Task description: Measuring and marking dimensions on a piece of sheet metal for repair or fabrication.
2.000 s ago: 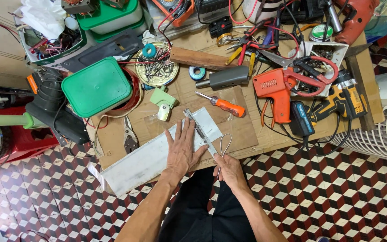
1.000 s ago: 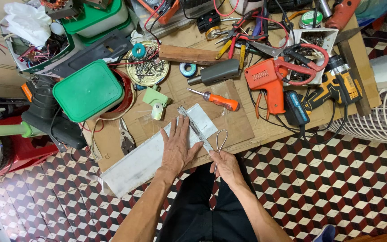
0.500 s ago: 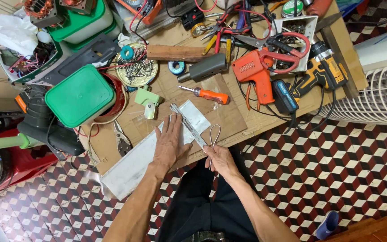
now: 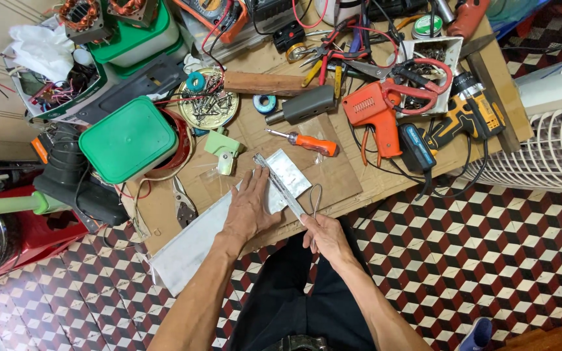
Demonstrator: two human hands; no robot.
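Note:
A long silver metal strip [image 4: 190,240] lies slanted across the front of a cardboard-covered bench and hangs over its near edge. My left hand [image 4: 248,209] rests flat on the strip, fingers spread. Across the strip's far end lies a narrow metal ruler-like bar [image 4: 280,182]. My right hand [image 4: 323,235] grips the near end of this bar at the bench edge. A thin wire loop [image 4: 315,197] sticks up beside that hand.
An orange-handled screwdriver [image 4: 307,142], an orange glue gun [image 4: 372,114], a yellow cordless drill [image 4: 456,123], a round tin of screws [image 4: 208,104], green lidded boxes [image 4: 128,138] and pliers [image 4: 182,207] crowd the bench. A white fan grille [image 4: 548,149] stands right. Patterned floor tiles lie below.
The view has drifted so the bench sits higher and more to the left. Both hands stay on the strip and bar with barely any movement.

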